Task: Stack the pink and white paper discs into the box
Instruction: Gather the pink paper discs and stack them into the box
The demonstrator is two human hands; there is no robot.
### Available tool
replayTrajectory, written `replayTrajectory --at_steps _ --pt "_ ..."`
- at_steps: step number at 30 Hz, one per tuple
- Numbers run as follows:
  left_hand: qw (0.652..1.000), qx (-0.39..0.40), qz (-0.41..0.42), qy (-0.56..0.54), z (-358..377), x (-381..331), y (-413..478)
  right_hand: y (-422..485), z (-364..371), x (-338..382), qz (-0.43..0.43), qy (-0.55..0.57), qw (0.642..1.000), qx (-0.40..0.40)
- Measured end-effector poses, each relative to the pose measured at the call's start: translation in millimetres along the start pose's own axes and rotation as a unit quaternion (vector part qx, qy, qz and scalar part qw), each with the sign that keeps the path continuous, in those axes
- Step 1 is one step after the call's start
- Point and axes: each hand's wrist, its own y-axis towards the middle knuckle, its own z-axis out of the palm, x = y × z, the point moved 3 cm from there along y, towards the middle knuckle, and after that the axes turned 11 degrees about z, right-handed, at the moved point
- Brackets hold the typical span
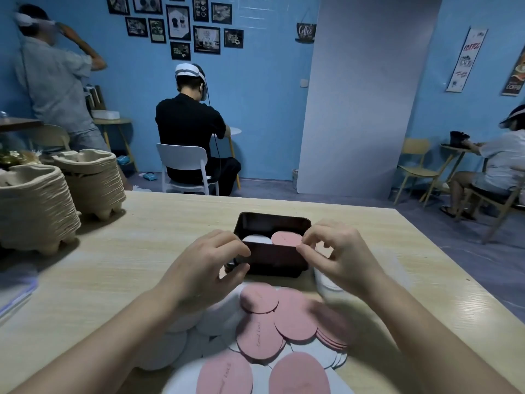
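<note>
Fingers (pixel 308 237) of R hand (pixel 341 260) pinch the edge of a pink disc (pixel 285 238) in the box (pixel 272 220); L hand (pixel 204 265) grips its near-left corner, hiding it. Box sits on the counter (pixel 142 251), long axis left-right. Nearer, loose discs (pixel 260 336) lie blurred, cut off at bottom.

Two pink paper discs (pixel 224 376) at the near edge of the tabletop (pixel 136 251) are cut off below; their handwriting is too small to read. White paper discs (pixel 176 345) beside them are blurred. The left hand (pixel 204 268) hides the near-left corner of the black rectangular box (pixel 272 220).
</note>
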Motion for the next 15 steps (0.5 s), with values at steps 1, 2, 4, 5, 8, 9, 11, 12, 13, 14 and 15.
replayTrajectory --at_steps 1,2,4,5,8,9,11,12,13,14,15 --pt "1.000 0.003 -0.006 -0.009 -0.9 -4.7 -2.6 -8.6 0.1 5.0 -0.008 0.001 1.000 0.010" --pt "1.000 0.005 -0.014 -0.020 -1.2 -9.6 -5.6 -17.2 1.3 8.5 -0.013 0.001 1.000 0.023" --pt "0.998 0.011 -0.032 -0.044 1.7 -17.4 -12.2 -33.2 5.5 11.7 -0.026 0.007 0.998 0.049" --pt "0.997 0.015 -0.043 -0.056 4.6 -20.2 -16.1 -40.8 8.6 11.4 -0.032 0.013 0.997 0.063" --pt "0.991 0.051 -0.078 -0.094 14.1 -23.7 -25.2 -61.9 16.6 7.2 -0.022 0.020 0.995 0.098" --pt "0.989 0.065 -0.085 -0.106 17.5 -24.1 -26.2 -67.3 18.6 4.3 -0.014 0.019 0.994 0.109" --pt "0.985 0.084 -0.091 -0.122 24.0 -24.9 -24.1 -75.3 21.1 -0.7 0.000 0.016 0.991 0.131" --pt "0.984 0.091 -0.090 -0.124 27.3 -25.2 -21.4 -77.4 22.2 -2.3 0.006 0.016 0.990 0.140" --pt "0.984 0.098 -0.087 -0.124 30.6 -25.2 -18.5 -78.7 23.1 -3.4 0.010 0.018 0.989 0.148" --pt "0.983 0.104 -0.083 -0.123 33.6 -25.2 -15.9 -79.7 24.5 -4.1 0.015 0.023 0.987 0.155" --pt "0.983 0.109 -0.082 -0.123 36.4 -24.6 -14.9 -80.5 25.4 -4.5 0.019 0.030 0.986 0.160"
